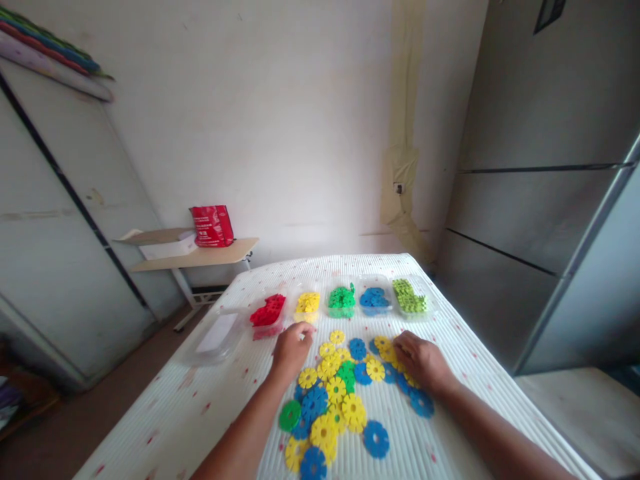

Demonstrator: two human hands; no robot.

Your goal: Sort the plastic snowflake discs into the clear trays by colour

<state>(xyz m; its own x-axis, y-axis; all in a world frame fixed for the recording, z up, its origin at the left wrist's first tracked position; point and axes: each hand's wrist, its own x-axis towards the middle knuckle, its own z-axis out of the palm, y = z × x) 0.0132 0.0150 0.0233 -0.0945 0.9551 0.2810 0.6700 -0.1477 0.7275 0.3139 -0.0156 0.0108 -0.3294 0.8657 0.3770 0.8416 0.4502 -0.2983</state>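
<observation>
Loose notched plastic discs lie in a heap before me, among them a yellow disc (pixel 355 412), a blue disc (pixel 376 439) and a green disc (pixel 290 416). My left hand (pixel 294 347) is at the heap's far left, just below the tub of yellow discs (pixel 307 303). Its fingers are curled closed, and I cannot make out what they hold, if anything. At the heap's right side, my right hand (pixel 423 360) rests over yellow and blue discs. Its fingers are bent down against a yellow disc (pixel 384 348), with the fingertips partly hidden.
Clear tubs of red (pixel 268 312), green (pixel 341 300), blue (pixel 375 300) and light green pieces (pixel 410 297) stand in a row beyond my hands. A clear container (pixel 218 335) with something white is at left. A fridge (pixel 540 200) stands right, a side table (pixel 220 255) left.
</observation>
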